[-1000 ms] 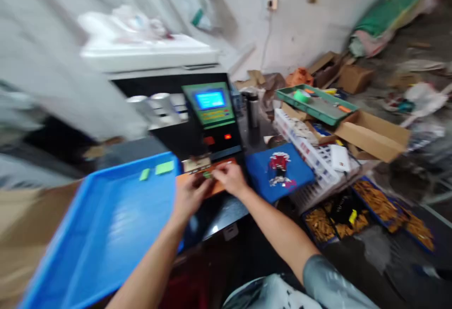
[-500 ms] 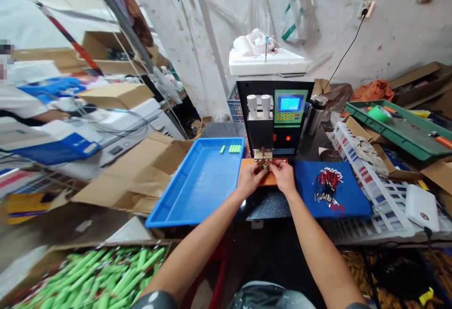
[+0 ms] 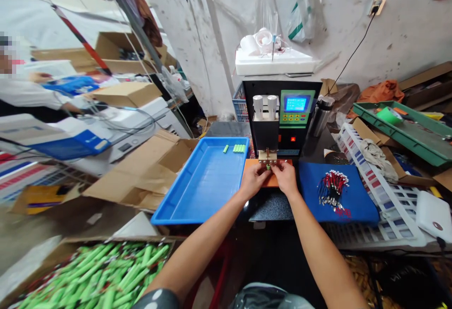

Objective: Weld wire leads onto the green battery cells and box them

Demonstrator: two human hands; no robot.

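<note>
Green cell pinched between left hand and right hand, long axis hidden; rowed cells point near-to-far.

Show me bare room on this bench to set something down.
Widest: the blue tray, nearer than its green cylinders. Smaller: dark counter before the orange plate; the blue mat, right of its wires. Crowded: that plate, where left grip and right grip sit together at the machine.
</note>
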